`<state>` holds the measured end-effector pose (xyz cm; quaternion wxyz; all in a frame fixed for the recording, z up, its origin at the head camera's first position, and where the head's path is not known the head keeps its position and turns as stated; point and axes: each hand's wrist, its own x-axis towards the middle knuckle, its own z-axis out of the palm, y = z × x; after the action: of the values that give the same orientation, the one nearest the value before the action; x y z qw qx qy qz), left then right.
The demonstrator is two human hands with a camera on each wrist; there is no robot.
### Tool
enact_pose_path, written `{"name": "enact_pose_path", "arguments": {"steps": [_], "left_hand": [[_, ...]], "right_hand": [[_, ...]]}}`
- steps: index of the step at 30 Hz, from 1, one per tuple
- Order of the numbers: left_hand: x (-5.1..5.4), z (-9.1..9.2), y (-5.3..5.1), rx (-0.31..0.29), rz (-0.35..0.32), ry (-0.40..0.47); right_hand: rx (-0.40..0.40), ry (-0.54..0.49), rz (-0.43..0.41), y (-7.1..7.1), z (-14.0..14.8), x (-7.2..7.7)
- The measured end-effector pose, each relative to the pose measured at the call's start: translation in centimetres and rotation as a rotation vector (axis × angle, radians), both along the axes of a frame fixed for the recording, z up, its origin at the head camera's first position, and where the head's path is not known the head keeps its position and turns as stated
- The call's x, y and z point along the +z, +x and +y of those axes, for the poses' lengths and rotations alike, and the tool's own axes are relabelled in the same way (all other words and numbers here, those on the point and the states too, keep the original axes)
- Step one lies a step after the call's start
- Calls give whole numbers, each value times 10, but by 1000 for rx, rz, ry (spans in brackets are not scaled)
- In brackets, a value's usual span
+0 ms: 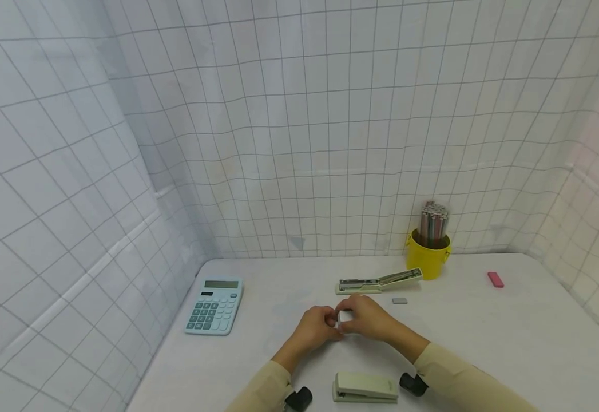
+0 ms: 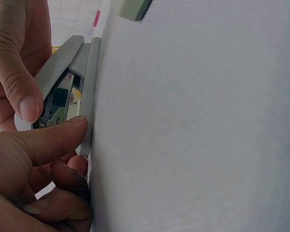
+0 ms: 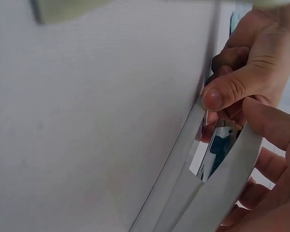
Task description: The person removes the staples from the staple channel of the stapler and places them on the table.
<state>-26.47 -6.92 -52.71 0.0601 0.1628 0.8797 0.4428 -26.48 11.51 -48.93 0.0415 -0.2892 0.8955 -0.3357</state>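
Observation:
Both hands meet at a pale grey stapler (image 1: 346, 316) standing on the table; in the head view most of it is hidden by the fingers. My left hand (image 1: 316, 328) pinches one end of its base, the thumb (image 2: 63, 137) lying along the side in the left wrist view. My right hand (image 1: 367, 318) grips the upper arm of the stapler (image 3: 222, 193), thumb on one side and fingers on the other. A gap shows between the arm and the base, with shiny metal inside. Nearer to me lies a pale green stapler (image 1: 365, 388), between the two forearms.
Behind the hands lies an unfolded stapler (image 1: 379, 282), with a small grey strip (image 1: 399, 300) close by. A yellow bucket (image 1: 425, 263) of pencils (image 1: 433, 223) stands at the back. A pink eraser (image 1: 495, 279) is far right, a blue calculator (image 1: 214, 306) left.

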Motion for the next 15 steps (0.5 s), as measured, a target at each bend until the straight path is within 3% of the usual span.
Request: {"name": "enact_pose_path", "arguments": {"steps": [4,15], "left_hand": [[-1,1,-1,2,10,-8],[2,0,1,24,-49,-29]], "right_hand": [[-3,9,17,0,0,0],[-57,-78,-75,5,19,15]]}}
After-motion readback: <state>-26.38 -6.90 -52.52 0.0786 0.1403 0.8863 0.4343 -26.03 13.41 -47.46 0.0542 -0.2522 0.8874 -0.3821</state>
